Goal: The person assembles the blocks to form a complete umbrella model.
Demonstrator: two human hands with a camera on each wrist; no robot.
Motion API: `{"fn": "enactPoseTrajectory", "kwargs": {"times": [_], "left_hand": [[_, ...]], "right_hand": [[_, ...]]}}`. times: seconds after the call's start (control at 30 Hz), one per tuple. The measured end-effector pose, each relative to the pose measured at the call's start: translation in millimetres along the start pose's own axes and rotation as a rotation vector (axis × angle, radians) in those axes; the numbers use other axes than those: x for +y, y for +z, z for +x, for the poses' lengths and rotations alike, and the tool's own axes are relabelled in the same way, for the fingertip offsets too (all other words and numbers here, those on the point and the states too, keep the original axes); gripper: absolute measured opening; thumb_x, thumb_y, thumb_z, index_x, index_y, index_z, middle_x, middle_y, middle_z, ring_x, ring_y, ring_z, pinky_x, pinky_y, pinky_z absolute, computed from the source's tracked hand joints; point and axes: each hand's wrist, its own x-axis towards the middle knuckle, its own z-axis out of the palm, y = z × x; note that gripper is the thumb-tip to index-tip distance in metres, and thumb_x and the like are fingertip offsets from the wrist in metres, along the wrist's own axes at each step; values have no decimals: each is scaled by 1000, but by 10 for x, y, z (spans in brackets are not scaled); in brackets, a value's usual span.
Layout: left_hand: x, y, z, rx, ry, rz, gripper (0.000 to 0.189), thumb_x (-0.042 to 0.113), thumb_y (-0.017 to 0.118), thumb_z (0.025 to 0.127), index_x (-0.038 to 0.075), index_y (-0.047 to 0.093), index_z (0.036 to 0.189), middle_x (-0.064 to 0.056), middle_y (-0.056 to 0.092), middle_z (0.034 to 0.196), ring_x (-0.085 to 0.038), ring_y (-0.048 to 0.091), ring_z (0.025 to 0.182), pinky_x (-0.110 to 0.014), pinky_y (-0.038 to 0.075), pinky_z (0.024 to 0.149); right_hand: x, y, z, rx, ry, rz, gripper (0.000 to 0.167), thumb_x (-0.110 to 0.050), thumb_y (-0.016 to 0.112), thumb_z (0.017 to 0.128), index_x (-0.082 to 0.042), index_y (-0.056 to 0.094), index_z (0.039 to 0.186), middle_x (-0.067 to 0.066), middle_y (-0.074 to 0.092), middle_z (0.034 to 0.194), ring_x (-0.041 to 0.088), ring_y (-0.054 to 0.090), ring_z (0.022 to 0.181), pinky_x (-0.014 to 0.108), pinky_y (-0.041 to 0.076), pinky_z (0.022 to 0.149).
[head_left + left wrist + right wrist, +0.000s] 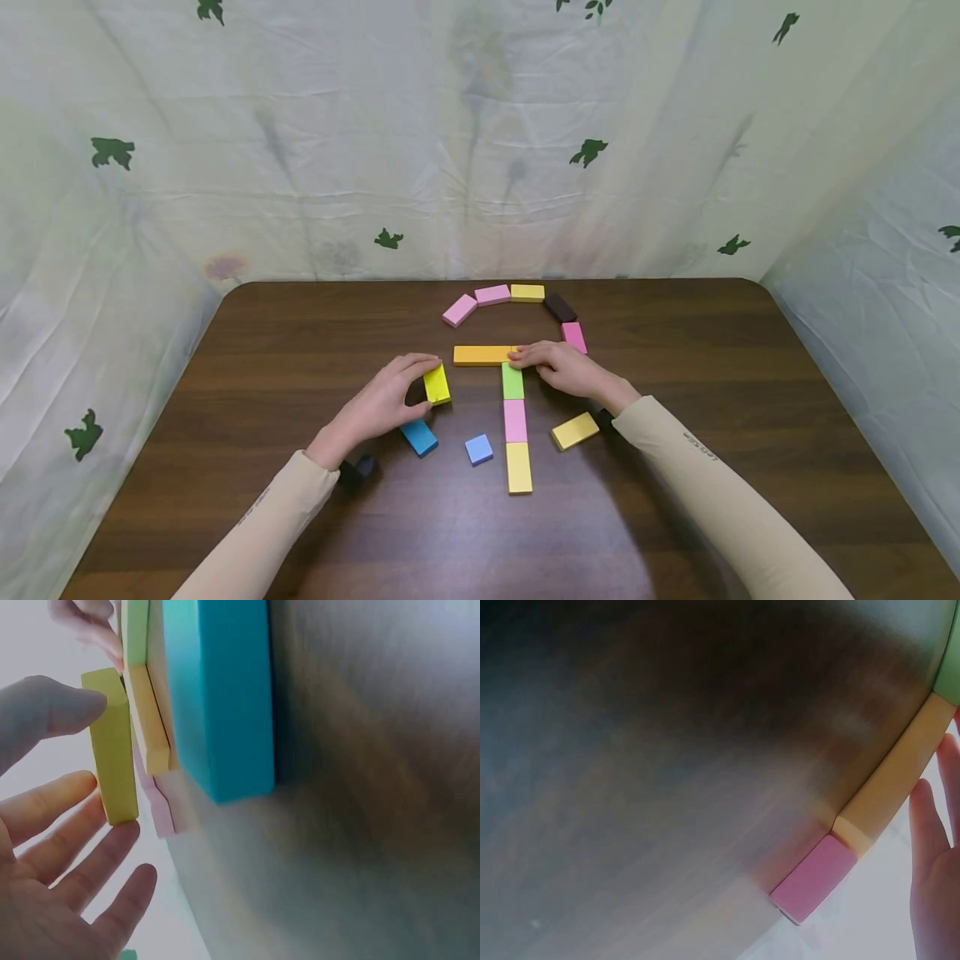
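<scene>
My left hand pinches a bright yellow block between thumb and fingertips; the left wrist view shows this block raised above the wood. Just below that hand lies a blue block. My right hand rests its fingertips on the right part of a row of orange blocks, partly covering it. In the right wrist view its fingers look fairly straight along the orange block; the thumb is out of sight. Below the row run a green block, a pink block and a pale yellow block.
An arc of blocks curves behind the row: pink, yellow, dark brown and magenta. A small light-blue block and a loose yellow block flank the column. Patterned cloth hangs behind the wooden table.
</scene>
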Motion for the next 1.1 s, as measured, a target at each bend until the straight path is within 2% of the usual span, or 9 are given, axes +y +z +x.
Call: {"fn": "enactPoseTrajectory", "kwargs": {"times": [0.4, 0.63, 0.93, 1.1], "left_hand": [[-225, -50, 252, -84, -55, -47, 60, 9, 69, 85, -1, 46, 139, -18, 45, 141, -34, 42, 127, -50, 36, 103], [-339, -39, 409, -103, -58, -59, 60, 5, 65, 85, -2, 44, 140, -19, 43, 143, -35, 40, 129, -49, 34, 104], [-392, 13, 606, -136, -80, -52, 60, 3, 62, 86, -2, 43, 142, -19, 40, 145, -34, 38, 132, -46, 33, 106], [-407, 34, 672, -133, -65, -50, 57, 0, 59, 86, -4, 43, 141, -22, 39, 145, -35, 38, 132, -47, 33, 106]], "right_hand": [[36, 16, 3, 3, 7, 2, 43, 11, 48, 89, -5, 65, 125, 5, 59, 130, 24, 48, 126, 40, 38, 103], [24, 6, 1, 1, 11, 7, 43, 11, 48, 89, -5, 65, 124, 5, 59, 130, 24, 48, 126, 40, 38, 103], [20, 9, 3, 3, 5, 11, 42, 11, 48, 89, -5, 65, 124, 5, 59, 130, 24, 48, 126, 41, 38, 103], [38, 12, 2, 0, 14, 13, 42, 11, 48, 89, -6, 65, 125, 4, 59, 130, 23, 48, 126, 40, 38, 103]]}}
